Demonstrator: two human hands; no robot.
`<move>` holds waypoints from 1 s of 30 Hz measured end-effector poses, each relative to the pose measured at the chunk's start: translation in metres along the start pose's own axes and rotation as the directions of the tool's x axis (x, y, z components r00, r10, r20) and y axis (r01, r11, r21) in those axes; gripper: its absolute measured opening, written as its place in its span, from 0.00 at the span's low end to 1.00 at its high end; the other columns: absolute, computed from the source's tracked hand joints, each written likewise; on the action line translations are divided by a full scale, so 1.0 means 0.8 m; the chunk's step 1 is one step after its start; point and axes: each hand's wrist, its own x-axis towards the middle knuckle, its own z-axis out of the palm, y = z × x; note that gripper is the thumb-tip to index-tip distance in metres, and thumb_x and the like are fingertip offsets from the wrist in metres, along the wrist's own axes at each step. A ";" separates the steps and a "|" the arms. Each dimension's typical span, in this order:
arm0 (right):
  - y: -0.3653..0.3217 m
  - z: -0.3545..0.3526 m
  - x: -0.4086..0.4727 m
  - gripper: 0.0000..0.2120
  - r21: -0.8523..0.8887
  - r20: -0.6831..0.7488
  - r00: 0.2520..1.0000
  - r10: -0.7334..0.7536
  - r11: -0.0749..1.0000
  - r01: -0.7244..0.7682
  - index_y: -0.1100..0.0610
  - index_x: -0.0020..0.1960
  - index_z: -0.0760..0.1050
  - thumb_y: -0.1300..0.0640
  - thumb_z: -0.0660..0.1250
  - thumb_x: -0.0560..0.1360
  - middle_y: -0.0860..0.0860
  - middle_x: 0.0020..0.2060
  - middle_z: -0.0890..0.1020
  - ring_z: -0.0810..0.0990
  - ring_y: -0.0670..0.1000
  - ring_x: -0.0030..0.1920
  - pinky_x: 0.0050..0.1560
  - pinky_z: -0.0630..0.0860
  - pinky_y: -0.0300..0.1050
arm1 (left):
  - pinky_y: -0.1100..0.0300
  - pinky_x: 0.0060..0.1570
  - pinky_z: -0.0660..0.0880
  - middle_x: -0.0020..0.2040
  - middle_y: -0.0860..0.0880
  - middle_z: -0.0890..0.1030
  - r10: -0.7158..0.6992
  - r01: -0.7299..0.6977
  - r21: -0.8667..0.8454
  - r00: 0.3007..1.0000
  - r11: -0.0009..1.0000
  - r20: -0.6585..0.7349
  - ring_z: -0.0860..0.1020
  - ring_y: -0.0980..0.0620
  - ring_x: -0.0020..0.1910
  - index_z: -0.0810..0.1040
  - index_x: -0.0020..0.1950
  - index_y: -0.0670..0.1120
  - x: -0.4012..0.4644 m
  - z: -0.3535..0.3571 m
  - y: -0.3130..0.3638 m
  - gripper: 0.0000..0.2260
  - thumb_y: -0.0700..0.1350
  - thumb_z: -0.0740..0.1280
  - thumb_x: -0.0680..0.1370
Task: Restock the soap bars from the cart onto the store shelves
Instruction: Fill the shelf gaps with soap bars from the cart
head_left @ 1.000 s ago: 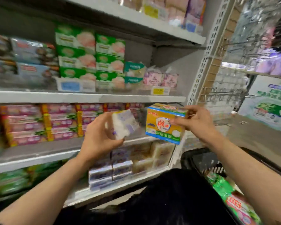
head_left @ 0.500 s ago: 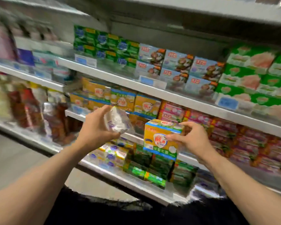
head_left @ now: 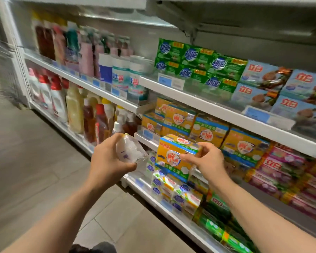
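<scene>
Since the earlier frames the view has swung left along the aisle, so the cart and the end of the rack are gone and a stretch of bottles has come in on the left, while both hands carry the same two packs as before.

Biggest thing is the white shelving unit [head_left: 204, 106], running from upper left to lower right with several tiers. Grey tiled floor [head_left: 31, 161] fills the left side. Top-left tier has tall bottles [head_left: 62, 44], then white tubs [head_left: 120, 75], then green soap packs [head_left: 199, 61] and pale blue soap boxes [head_left: 285, 88] further right. The tier below has more bottles with red and yellow caps [head_left: 77, 106], then a row of yellow-and-blue soap boxes [head_left: 210, 130], then pink packs [head_left: 290, 167]. Lowest tier, white-and-blue wrapped bars [head_left: 171, 189] and green packs [head_left: 219, 225], kinda blurry.

Right hand [head_left: 208, 161] grips a yellow-and-blue soap box [head_left: 173, 157], fingers across its front and top, held in the air just in front of the matching row. Left hand [head_left: 106, 161] is wrapped around a clear-wrapped soap bar [head_left: 130, 152], out over the aisle just beside the box and not touching it.
</scene>
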 end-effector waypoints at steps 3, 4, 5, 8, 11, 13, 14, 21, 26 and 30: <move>-0.014 0.045 0.022 0.34 -0.002 -0.018 1.000 -0.018 1.000 0.018 0.54 0.55 0.74 0.46 0.82 0.54 0.50 0.48 0.81 0.81 0.50 0.48 0.47 0.81 0.49 | 0.69 0.37 0.70 0.45 0.50 0.79 -0.035 0.034 -0.008 0.999 0.999 -0.029 0.77 0.50 0.43 0.77 0.55 0.47 0.012 0.002 -0.016 0.27 0.39 0.79 0.57; -0.020 0.059 0.030 0.30 -0.008 -0.030 0.999 -0.035 0.999 0.034 0.52 0.54 0.73 0.49 0.82 0.56 0.49 0.47 0.80 0.81 0.50 0.48 0.48 0.81 0.49 | 0.66 0.38 0.72 0.45 0.49 0.79 -0.042 0.042 -0.010 0.998 0.999 -0.037 0.77 0.49 0.43 0.77 0.55 0.47 0.017 0.003 -0.022 0.28 0.39 0.79 0.57; -0.027 0.072 0.038 0.29 -0.010 -0.040 0.998 -0.051 0.999 0.051 0.51 0.53 0.72 0.50 0.82 0.58 0.48 0.45 0.79 0.80 0.49 0.48 0.48 0.80 0.48 | 0.63 0.39 0.73 0.45 0.49 0.79 -0.049 0.049 -0.010 0.998 0.999 -0.047 0.77 0.49 0.43 0.77 0.54 0.47 0.022 0.003 -0.028 0.28 0.41 0.78 0.56; -0.049 0.109 0.062 0.30 -0.003 -0.066 0.994 -0.084 0.996 0.084 0.51 0.56 0.72 0.50 0.82 0.59 0.47 0.46 0.79 0.79 0.48 0.48 0.52 0.80 0.50 | 0.55 0.42 0.76 0.44 0.49 0.79 -0.078 0.077 -0.019 0.993 0.997 -0.086 0.78 0.48 0.43 0.77 0.53 0.49 0.037 0.003 -0.046 0.27 0.45 0.75 0.55; -0.070 0.143 0.085 0.40 -0.019 -0.148 0.979 -0.140 0.990 0.138 0.55 0.60 0.74 0.39 0.80 0.53 0.50 0.52 0.80 0.80 0.51 0.52 0.53 0.79 0.53 | 0.57 0.41 0.75 0.45 0.51 0.79 -0.097 0.097 -0.001 0.991 0.995 -0.094 0.77 0.50 0.43 0.77 0.54 0.51 0.049 0.006 -0.063 0.27 0.42 0.78 0.57; -0.086 0.158 0.097 0.40 -0.033 -0.204 0.966 -0.161 0.987 0.157 0.56 0.62 0.73 0.43 0.81 0.55 0.49 0.54 0.78 0.77 0.50 0.55 0.56 0.77 0.51 | 0.57 0.41 0.75 0.47 0.52 0.79 -0.102 0.101 -0.018 0.992 0.995 -0.079 0.78 0.52 0.43 0.77 0.56 0.52 0.055 0.010 -0.075 0.28 0.45 0.77 0.57; -0.091 0.164 0.104 0.37 -0.036 -0.240 0.958 -0.159 0.987 0.155 0.56 0.63 0.72 0.48 0.82 0.58 0.48 0.54 0.77 0.76 0.49 0.55 0.57 0.76 0.49 | 0.57 0.42 0.76 0.47 0.53 0.80 -0.104 0.101 -0.037 0.992 0.994 -0.068 0.78 0.53 0.44 0.77 0.56 0.54 0.057 0.012 -0.081 0.28 0.46 0.77 0.56; -0.096 0.193 0.133 0.37 0.008 -0.445 0.887 -0.126 0.989 0.144 0.57 0.67 0.68 0.55 0.81 0.62 0.47 0.55 0.76 0.76 0.48 0.55 0.54 0.76 0.41 | 0.66 0.40 0.71 0.43 0.56 0.77 -0.071 0.065 -0.149 0.997 0.987 -0.038 0.76 0.54 0.42 0.77 0.54 0.53 0.089 0.027 -0.092 0.24 0.44 0.74 0.59; -0.094 0.206 0.150 0.31 -0.041 -0.519 0.843 -0.144 0.989 0.143 0.56 0.61 0.71 0.53 0.80 0.63 0.51 0.54 0.80 0.79 0.50 0.53 0.53 0.79 0.50 | 0.61 0.43 0.74 0.47 0.54 0.77 -0.076 0.073 -0.240 0.997 0.968 -0.003 0.76 0.54 0.45 0.75 0.55 0.53 0.111 0.037 -0.090 0.25 0.40 0.76 0.60; -0.097 0.223 0.153 0.34 -0.055 -0.534 0.834 -0.137 0.990 0.128 0.56 0.68 0.68 0.56 0.79 0.66 0.52 0.60 0.77 0.74 0.47 0.57 0.54 0.71 0.38 | 0.67 0.39 0.71 0.45 0.54 0.77 -0.090 0.095 -0.272 0.995 0.958 0.034 0.76 0.56 0.44 0.75 0.55 0.54 0.117 0.042 -0.105 0.25 0.41 0.76 0.60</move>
